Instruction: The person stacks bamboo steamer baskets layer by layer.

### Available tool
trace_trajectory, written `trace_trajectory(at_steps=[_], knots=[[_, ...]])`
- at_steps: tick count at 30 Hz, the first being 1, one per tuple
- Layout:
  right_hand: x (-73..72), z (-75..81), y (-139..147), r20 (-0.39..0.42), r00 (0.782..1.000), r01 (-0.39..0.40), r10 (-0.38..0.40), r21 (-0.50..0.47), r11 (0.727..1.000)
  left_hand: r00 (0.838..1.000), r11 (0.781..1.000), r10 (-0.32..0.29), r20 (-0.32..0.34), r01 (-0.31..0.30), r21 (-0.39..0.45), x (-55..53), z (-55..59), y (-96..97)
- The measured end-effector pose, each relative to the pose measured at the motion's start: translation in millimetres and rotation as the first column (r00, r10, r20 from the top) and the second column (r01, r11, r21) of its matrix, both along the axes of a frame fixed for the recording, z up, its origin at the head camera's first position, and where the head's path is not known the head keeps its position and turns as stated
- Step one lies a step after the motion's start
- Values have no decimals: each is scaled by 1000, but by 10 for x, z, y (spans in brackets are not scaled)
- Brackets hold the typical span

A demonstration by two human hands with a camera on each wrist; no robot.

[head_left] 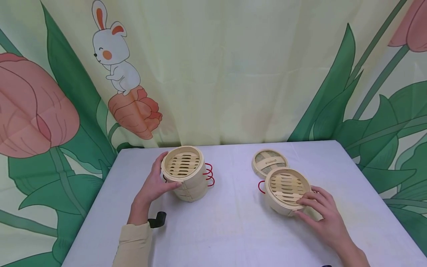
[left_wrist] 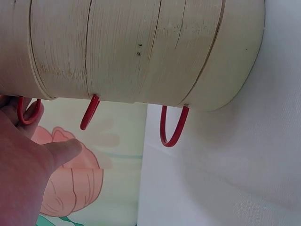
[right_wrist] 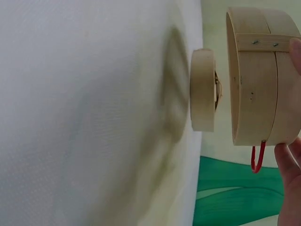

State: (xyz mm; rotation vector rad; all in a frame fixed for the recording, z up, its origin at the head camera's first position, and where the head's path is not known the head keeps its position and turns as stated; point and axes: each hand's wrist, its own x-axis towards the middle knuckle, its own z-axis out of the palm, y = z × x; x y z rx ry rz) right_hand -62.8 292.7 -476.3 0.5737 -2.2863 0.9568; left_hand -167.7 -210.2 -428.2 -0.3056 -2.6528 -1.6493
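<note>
In the head view a stack of round bamboo steamer baskets [head_left: 191, 191] stands on the left of the table, its slatted top basket facing up. My left hand [head_left: 155, 185] grips the top basket, thumb at the near side and fingers around the far left. Red loops [left_wrist: 174, 127] stick out from the stack's side in the left wrist view. On the right, my right hand [head_left: 323, 213] holds a single bamboo steamer basket [head_left: 288, 185] by its right rim. That basket hangs raised off the table in the right wrist view, with one red loop [right_wrist: 257, 157] on it.
A bamboo steamer lid [head_left: 271, 162] with a strap handle lies on the table just behind the right-hand basket. White cloth covers the table [head_left: 227, 226]. Behind it hangs a curtain [head_left: 227, 74] printed with tulips and a rabbit.
</note>
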Motion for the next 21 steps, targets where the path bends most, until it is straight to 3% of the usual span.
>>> trace_trajectory(at_steps=[15,21], knots=[[-31,187,-79,7,999,39,-39,-9,999,1000,1000,8,8,-8,-14,-4,-9,-16],[-98,293,-149,-33,998,47,-47,1,999,1000,1000,6,-1,-6,-10,-11,-17,-15]])
